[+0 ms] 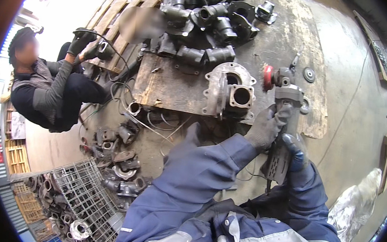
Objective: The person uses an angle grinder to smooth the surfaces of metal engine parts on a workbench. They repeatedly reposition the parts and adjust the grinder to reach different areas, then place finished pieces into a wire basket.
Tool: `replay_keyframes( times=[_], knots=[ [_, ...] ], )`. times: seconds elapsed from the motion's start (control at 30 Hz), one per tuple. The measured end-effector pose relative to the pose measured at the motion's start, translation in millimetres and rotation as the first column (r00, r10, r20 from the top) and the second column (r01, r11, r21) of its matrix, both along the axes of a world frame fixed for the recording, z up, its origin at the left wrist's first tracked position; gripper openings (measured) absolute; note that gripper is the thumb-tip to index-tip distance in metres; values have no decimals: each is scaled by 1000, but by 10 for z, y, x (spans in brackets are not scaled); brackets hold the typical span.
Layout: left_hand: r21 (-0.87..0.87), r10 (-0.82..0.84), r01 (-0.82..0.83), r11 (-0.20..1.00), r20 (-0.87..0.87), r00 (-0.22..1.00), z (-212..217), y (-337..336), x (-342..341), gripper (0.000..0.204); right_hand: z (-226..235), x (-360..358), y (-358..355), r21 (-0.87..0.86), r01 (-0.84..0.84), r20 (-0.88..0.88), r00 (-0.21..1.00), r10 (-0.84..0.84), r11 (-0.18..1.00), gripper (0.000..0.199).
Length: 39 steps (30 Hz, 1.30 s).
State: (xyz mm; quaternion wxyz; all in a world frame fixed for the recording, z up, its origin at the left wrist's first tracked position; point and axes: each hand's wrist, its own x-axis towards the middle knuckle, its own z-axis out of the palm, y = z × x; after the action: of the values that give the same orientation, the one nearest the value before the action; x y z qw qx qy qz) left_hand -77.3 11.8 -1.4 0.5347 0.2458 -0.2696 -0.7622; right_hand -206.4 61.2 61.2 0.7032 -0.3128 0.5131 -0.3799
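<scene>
An angle grinder [279, 166] is held upright in the picture by both gloved hands, its red-rimmed round attachment [268, 77] facing left over the wooden board. My left hand [269, 127], in a dark grey glove, wraps the grinder body just below its head. Lower down, my right hand [296, 149] closes round the body from the right side; its glove looks dark blue. Left of the grinder head, apart from the attachment, a grey metal casting [214, 91] with a round flange and a square port sits at the board's near edge.
Dark pipe-like castings [206, 19] are heaped on the wooden board [296, 33]. Two discs [309, 74] lie right of the grinder. At left, another person [46, 82] crouches, handling a part with a cable nearby. A wire cage [88, 183] and loose castings [124, 161] stand lower left.
</scene>
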Motion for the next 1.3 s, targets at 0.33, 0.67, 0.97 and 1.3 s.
replay_keyframes(
  times=[0.33,0.67,0.97,1.3],
  knots=[
    [142,-13,22,990,-61,998,-201,76,-137,35,246,-5,3,20,-40,42,998,39,999,40],
    [45,9,-14,999,98,995,-55,122,-119,55,183,40,119,22,-9,-49,999,10,1000,39],
    [241,-96,54,969,167,981,213,312,85,63,113,-70,39,-90,-171,-266,954,141,981,69],
    [484,-7,23,875,-33,999,251,428,206,61,343,201,-75,65,-298,-519,805,287,952,72]
  ],
)
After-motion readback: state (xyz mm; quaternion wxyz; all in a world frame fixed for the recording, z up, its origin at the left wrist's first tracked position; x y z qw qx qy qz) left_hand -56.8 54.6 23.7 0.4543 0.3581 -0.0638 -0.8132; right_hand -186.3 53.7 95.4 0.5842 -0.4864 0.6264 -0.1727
